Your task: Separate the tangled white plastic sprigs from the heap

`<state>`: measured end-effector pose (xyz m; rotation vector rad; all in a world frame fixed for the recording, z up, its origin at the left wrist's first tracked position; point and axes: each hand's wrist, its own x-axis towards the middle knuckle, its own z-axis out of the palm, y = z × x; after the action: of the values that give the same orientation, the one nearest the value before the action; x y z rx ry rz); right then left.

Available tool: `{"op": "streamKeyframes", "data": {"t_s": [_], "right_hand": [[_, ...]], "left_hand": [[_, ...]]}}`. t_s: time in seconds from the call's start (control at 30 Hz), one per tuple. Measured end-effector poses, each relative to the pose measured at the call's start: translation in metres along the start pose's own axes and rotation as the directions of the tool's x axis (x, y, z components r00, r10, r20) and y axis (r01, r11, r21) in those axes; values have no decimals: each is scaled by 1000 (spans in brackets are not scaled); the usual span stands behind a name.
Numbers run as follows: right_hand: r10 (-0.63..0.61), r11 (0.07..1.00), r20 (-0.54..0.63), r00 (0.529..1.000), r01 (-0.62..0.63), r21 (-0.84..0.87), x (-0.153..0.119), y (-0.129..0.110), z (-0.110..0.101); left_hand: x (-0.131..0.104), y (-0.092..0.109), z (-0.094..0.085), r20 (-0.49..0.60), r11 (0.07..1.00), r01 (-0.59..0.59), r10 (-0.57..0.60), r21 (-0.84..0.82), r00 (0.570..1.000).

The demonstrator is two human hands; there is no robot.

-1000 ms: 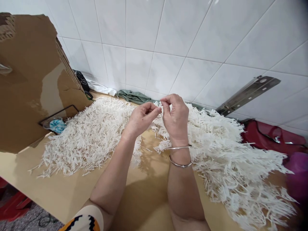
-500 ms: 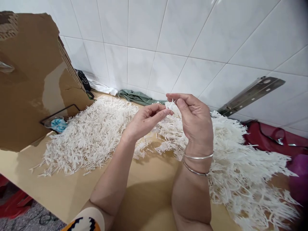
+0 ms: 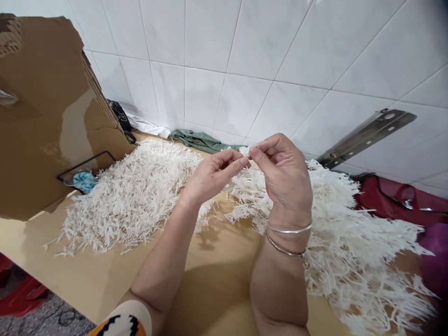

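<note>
Both hands are raised over the table (image 3: 210, 280) and meet at a small white spiky plastic piece (image 3: 244, 150). My left hand (image 3: 217, 173) pinches that piece between thumb and fingers, its lower part hidden by them. My right hand (image 3: 285, 170), with two silver bangles at the wrist, is closed with thumb and forefinger at the piece's right side. Beyond and below the hands lies a loose heap of similar white pieces (image 3: 250, 193). A denser pile of short white sprigs (image 3: 140, 196) spreads to the left, and longer white strands (image 3: 353, 242) lie at the right.
A tall cardboard box (image 3: 42, 116) stands at the left, by a black wire frame and a blue-white bundle (image 3: 84, 180). Along the tiled wall lie a green cloth (image 3: 199, 140) and a red bag (image 3: 395, 200). A metal bracket (image 3: 367, 137) leans at the right.
My right hand's thumb and forefinger have come down and closed at the white piece, where they were apart and above it. My left hand has stayed nearly in place.
</note>
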<state>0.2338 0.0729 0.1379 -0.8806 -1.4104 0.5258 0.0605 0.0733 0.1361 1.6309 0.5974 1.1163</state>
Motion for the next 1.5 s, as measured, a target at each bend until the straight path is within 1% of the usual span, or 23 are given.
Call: {"op": "streamKeyframes", "data": {"t_s": [0.07,0.13,0.17,0.2,0.27,0.33,0.4,0.43,0.57,0.7,0.73,0.8,0.87,0.9,0.97,1.03,1.1,1.17,1.23,1.3,1.37,1.43,1.5], "right_hand": [[-29,994,-136,990,14,-112,4,12,1],[-33,975,-261,965,-26,-219,8,24,-2],[-15,970,-278,960,-53,-236,9,28,-5],[2,971,-278,961,-67,-228,10,30,-7],[30,982,-215,976,-68,-173,9,28,-12],[39,988,-109,993,-55,-144,6,21,-15],[46,987,-7,999,-46,-155,3,13,-14],[44,986,17,999,-40,-161,2,9,-14],[21,991,-5,1000,-21,-131,0,0,-14],[21,986,-22,1000,-25,-163,-1,-6,-15],[23,988,-35,999,-28,-150,-1,-7,-14],[41,997,-59,997,-44,-59,-1,-9,-13],[86,993,-50,995,-81,81,-2,-10,-11],[112,985,-23,993,-108,136,-2,-10,-10],[159,971,54,986,-166,173,-2,-10,-10],[181,965,104,978,-197,174,-1,-10,-10],[175,962,104,979,-193,191,-1,-9,-9],[146,969,56,988,-154,195,-1,-8,-8],[97,983,-17,995,-93,158,-1,-7,-8],[46,995,-79,996,-39,86,-1,-6,-9],[9,1000,-104,994,-10,-4,-2,-6,-11],[-26,988,-125,992,7,-154,-2,-6,-14],[-80,947,-155,985,27,-321,-2,-7,-18]], "left_hand": [[-2,5,2,46,1000,-9,11,-28,999],[-6,12,6,111,995,-9,20,-99,994],[-7,16,7,123,991,-11,28,-131,992],[-9,18,9,107,988,-14,30,-151,994],[-9,20,10,35,983,-22,29,-183,999],[-7,17,10,-20,975,-18,14,-220,1000],[-4,13,9,-48,965,-2,-11,-263,999],[-3,11,8,-56,958,7,-24,-285,998],[0,8,6,-67,914,37,-70,-404,995],[0,9,4,-47,891,27,-55,-453,997],[0,9,4,-43,887,24,-50,-461,998],[1,6,3,-49,880,24,-53,-475,997],[2,3,3,-74,880,21,-64,-475,995],[3,1,2,-84,882,17,-64,-471,994],[4,-3,2,-91,885,0,-48,-465,995],[4,-5,2,-92,890,-24,-20,-456,996],[5,-5,2,-107,910,-45,0,-413,994],[4,-5,3,-136,942,-35,-11,-335,991],[4,-4,4,-145,964,7,-47,-267,988],[3,-3,5,-106,971,54,-81,-232,991],[2,-3,6,-56,976,82,-95,-203,994],[2,-3,5,-41,983,86,-94,-165,995],[2,-2,5,-52,990,67,-74,-126,996]]}}
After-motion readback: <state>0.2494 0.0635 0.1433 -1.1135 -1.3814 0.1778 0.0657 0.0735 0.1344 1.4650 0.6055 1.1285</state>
